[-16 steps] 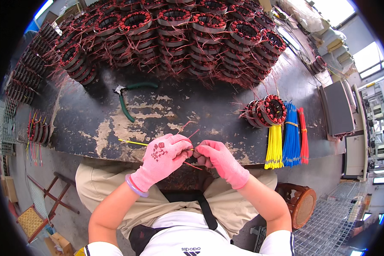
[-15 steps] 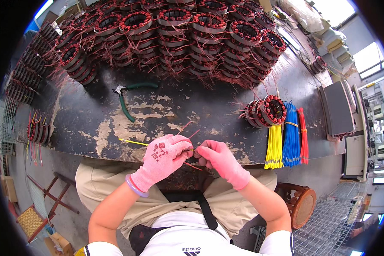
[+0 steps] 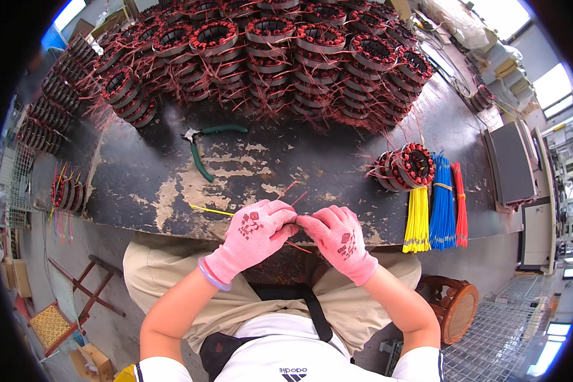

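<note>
Pink knit gloves on both hands. Left hand (image 3: 256, 230) and right hand (image 3: 337, 234) meet fingertip to fingertip at the near edge of the dark worn surface (image 3: 172, 191); each grip is pressed together, pinching thin copper-red wire leads (image 3: 294, 190) that rise from a wound stator held low between the hands and mostly hidden by them.

Yellow sleeve (image 3: 210, 211): lying just left of the left grip, touching the surface.

Green-handled pliers (image 3: 205, 149): beyond the left grip, well apart.

Stator on its side (image 3: 409, 167) and bundles of yellow, blue and red sleeves (image 3: 440, 204): right of the right grip.

Stacked stators (image 3: 267, 51): far beyond both grips.

Handling note, as a judgement: keep the pinch close to the wire ends, strands parallel, tension light so the fine leads do not kink.
</note>
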The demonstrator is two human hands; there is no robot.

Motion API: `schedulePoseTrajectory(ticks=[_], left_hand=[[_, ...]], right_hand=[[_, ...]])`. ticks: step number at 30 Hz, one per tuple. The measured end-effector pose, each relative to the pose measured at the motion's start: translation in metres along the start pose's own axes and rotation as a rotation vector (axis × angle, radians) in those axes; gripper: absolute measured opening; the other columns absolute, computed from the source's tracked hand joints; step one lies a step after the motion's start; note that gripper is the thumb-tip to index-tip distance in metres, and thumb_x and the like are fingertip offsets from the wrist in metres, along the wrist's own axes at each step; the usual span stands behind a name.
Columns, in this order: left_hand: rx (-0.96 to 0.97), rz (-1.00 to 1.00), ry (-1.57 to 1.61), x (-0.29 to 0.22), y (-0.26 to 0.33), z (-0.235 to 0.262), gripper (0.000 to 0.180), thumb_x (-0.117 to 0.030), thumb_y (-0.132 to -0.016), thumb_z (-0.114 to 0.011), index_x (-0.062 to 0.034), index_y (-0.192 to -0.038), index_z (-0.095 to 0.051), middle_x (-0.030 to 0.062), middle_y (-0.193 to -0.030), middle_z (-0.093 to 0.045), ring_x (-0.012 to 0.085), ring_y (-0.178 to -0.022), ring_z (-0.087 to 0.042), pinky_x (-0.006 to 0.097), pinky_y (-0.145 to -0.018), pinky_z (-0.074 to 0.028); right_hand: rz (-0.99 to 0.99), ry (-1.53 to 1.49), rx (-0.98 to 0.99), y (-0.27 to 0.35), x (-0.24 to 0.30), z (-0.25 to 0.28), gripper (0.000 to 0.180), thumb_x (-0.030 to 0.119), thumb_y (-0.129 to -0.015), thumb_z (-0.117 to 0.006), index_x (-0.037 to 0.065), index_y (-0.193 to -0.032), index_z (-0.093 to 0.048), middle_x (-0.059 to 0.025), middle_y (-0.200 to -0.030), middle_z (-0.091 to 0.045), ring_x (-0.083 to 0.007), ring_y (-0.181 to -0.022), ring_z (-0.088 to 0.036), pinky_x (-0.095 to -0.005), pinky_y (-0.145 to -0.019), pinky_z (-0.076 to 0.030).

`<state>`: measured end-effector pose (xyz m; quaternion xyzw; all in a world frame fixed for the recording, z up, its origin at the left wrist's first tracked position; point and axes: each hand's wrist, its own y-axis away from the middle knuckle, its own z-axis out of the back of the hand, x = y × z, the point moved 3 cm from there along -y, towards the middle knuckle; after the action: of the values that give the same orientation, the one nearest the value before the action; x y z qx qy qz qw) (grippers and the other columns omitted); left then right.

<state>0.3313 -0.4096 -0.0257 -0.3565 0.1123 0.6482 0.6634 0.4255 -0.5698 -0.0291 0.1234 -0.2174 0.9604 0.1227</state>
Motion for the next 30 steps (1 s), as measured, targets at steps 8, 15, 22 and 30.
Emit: schedulePoseTrajectory(ticks=[8,15,22,30], left_hand=[[-0.077,-0.051,-0.202,-0.003,0.002,0.031,0.027,-0.003,-0.086,-0.067,-0.0073,-0.113,-0.069,0.0114,-0.124,-0.066,0.0331,-0.113,-0.063,0.044,-0.099,-0.049],[-0.008,0.146,-0.146,0.004,-0.007,0.006,0.025,-0.008,-0.091,-0.064,-0.001,-0.115,-0.067,0.0178,-0.119,-0.066,0.0372,-0.111,-0.064,0.044,-0.098,-0.051],[-0.043,0.17,-0.027,0.007,-0.001,0.009,0.022,-0.005,-0.097,-0.055,0.0039,-0.115,-0.065,0.0183,-0.117,-0.065,0.0366,-0.106,-0.064,0.041,-0.093,-0.05],[0.036,0.105,-0.045,0.009,-0.006,0.005,0.024,-0.004,-0.099,-0.052,0.0035,-0.119,-0.064,0.0174,-0.12,-0.064,0.0355,-0.11,-0.062,0.039,-0.097,-0.048]], right_hand=[[0.103,0.054,0.07,0.002,-0.01,-0.004,0.036,0.019,-0.086,-0.062,0.025,-0.121,-0.067,0.0015,-0.09,-0.056,-0.0194,-0.088,-0.059,-0.0369,-0.077,-0.049],[-0.039,0.049,0.08,0.015,-0.011,0.005,0.042,0.017,-0.087,-0.064,0.024,-0.128,-0.067,0.0008,-0.108,-0.066,-0.0218,-0.093,-0.063,-0.0386,-0.081,-0.051],[-0.781,-0.063,-0.413,0.118,-0.066,0.085,0.019,0.026,-0.09,-0.074,0.01,-0.082,-0.068,-0.0105,-0.075,-0.063,-0.0312,-0.071,-0.064,-0.0435,-0.064,-0.05],[-1.394,-0.124,-0.374,0.251,-0.131,0.121,0.047,0.042,-0.097,-0.066,0.002,-0.073,-0.066,-0.0111,-0.068,-0.067,-0.021,-0.061,-0.065,-0.0365,-0.057,-0.046]])
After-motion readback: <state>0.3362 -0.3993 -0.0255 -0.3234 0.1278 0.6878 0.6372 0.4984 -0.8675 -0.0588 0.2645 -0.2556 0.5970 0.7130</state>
